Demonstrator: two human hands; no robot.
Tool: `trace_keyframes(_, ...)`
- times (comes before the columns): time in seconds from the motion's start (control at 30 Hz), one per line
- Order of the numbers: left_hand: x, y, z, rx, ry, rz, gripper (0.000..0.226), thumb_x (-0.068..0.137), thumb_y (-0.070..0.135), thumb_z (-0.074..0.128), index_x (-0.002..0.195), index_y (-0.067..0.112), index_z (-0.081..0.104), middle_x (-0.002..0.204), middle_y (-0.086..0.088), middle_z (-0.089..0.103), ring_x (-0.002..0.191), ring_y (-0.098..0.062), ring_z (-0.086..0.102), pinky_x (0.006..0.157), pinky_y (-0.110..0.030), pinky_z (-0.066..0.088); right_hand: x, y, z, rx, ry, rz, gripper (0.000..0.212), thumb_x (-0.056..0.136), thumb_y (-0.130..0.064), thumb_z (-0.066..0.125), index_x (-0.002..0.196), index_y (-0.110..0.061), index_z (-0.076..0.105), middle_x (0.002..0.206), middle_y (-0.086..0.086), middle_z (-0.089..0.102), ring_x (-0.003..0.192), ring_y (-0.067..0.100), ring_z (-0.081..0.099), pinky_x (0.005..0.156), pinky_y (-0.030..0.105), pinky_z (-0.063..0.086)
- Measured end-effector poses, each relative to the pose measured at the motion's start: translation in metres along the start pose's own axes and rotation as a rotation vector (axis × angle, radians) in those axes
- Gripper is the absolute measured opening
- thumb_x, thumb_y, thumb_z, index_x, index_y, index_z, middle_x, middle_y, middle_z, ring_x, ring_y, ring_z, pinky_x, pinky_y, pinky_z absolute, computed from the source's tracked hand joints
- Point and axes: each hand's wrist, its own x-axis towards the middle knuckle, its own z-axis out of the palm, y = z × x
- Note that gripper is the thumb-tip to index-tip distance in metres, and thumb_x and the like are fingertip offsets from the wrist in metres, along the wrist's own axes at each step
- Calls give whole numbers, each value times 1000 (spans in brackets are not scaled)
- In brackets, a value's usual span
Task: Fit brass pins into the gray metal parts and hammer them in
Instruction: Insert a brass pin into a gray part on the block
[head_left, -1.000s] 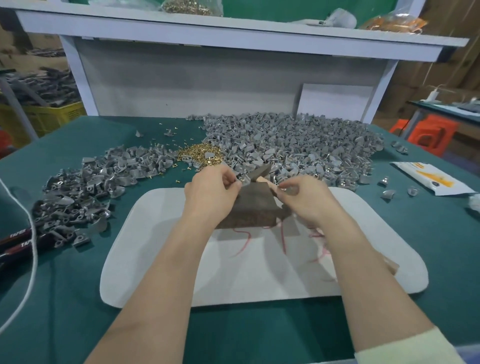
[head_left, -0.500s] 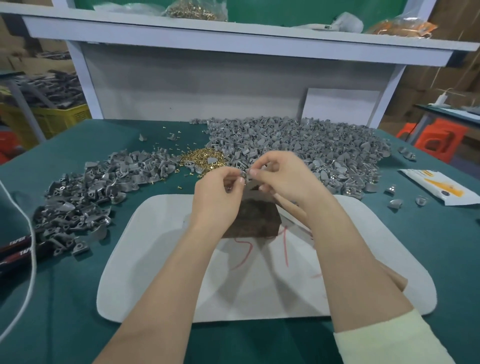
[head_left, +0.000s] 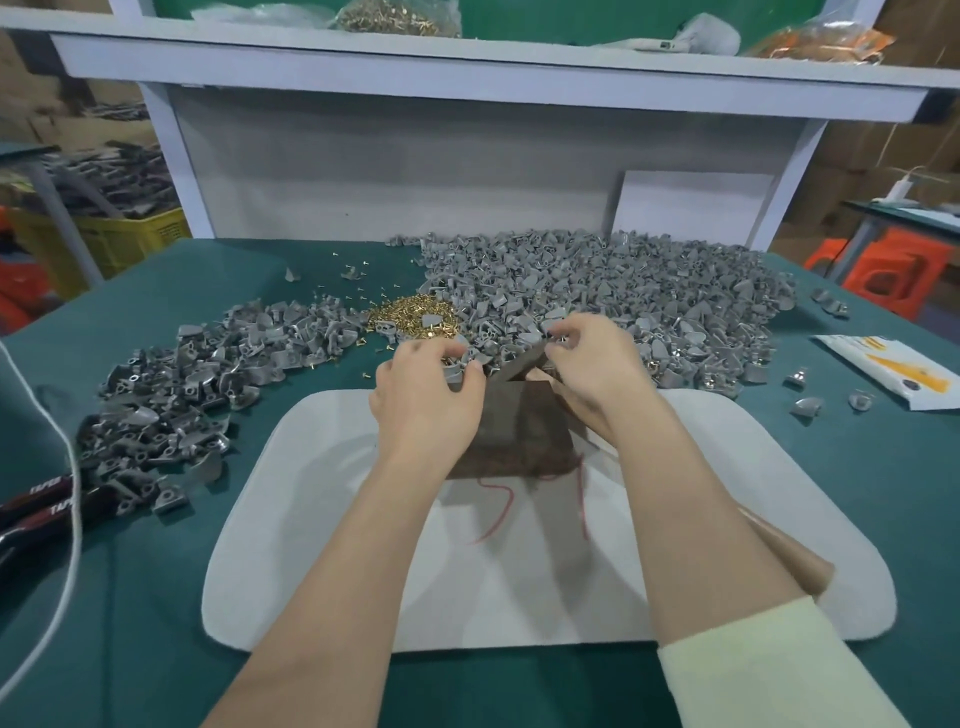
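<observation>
Now, head view. Grips one part (head_left: 457, 364) in the curled left hand (head_left: 426, 400), just above the far edge of the block (head_left: 519, 431) on the pad (head_left: 311, 519). Pinches with the right hand (head_left: 592, 358) something tiny, probably a pin; too small to tell for sure. Looks like the fitting step, with hammering not yet begun.

To do it well: keep the part steady, hole turned up. Bring the pin straight down into the hole, never tilted, and seat it by finger before setting the part on the block. Only then take the handle (head_left: 789, 561) under the right forearm, likely of the hammer.

As for the looks: dull gray, small, curved, with a flat holed lug. Piled in a left heap (head_left: 182, 389) and a bigger right heap (head_left: 623, 291). Between both, just beyond the left hand: golden pins (head_left: 415, 319), tiny and shiny.
</observation>
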Motion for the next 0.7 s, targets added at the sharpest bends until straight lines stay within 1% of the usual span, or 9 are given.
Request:
trace_keyframes(0.07,-1,0,-1,-1,-2,-3,27,92,29,55,117,20,62,129,-4,53,124,-27,42,106,-42,33,-9,2,-9,-47,-51,8,19,92,-22,54,104,-17,68,108,8,67,85,30,62,82,35,51)
trace_keyframes(0.1,-1,0,-1,0,-3,-7,27,92,29,55,117,20,62,129,-4,53,124,-27,42,106,-42,33,-15,4,-13,-86,-82,20,18,91,-24,56,99,-14,69,101,9,68,80,29,62,78,33,51)
trace_keyframes(0.17,0,-1,-1,-3,-3,-14,27,92,29,55,117,20,61,129,-4,52,124,-26,42,106,-41,33,-23,10,-20,-164,-131,50,22,89,-28,59,99,-12,70,95,10,69,86,29,63,78,32,50)
trace_keyframes(0.23,1,-2,-1,-3,-3,-20,26,93,29,54,117,20,61,130,-3,53,124,-26,42,105,-39,34,-30,15,-22,-200,-173,68,28,89,-34,59,103,-13,69,106,10,68,100,30,60,86,33,48)
trace_keyframes(0.3,2,-2,-1,-3,-14,-29,27,93,29,54,117,20,61,131,-3,53,125,-26,42,105,-38,33,-33,17,-21,-185,-207,64,26,92,-33,55,105,-15,69,113,9,66,105,30,58,88,31,45)
trace_keyframes(0.37,3,-3,-1,2,-37,-39,28,93,30,54,118,20,61,132,-3,52,125,-27,42,104,-38,34,-33,18,-18,-166,-216,53,26,93,-32,53,104,-15,70,112,10,66,102,28,58,82,28,44)
trace_keyframes(0.43,6,-5,-4,43,-67,-56,31,93,32,53,122,21,59,134,-4,51,126,-29,42,104,-39,35,-32,18,-16,-162,-219,63,24,94,-31,53,103,-17,70,108,10,66,89,26,55,72,25,39)
trace_keyframes(0.5,11,-12,-13,148,-83,-100,36,94,33,50,128,21,54,136,-6,49,128,-32,38,104,-42,35,-30,18,-13,-187,-225,74,21,93,-25,53,104,-19,70,107,10,66,85,25,52,71,24,37)
trace_keyframes(0.7,25,-58,-56,538,-70,-301,42,96,20,43,138,18,43,145,-16,35,133,-40,29,110,-47,25,-24,14,-7,-218,-240,105,20,90,-20,55,103,-17,69,107,11,66,96,29,58,75,27,44)
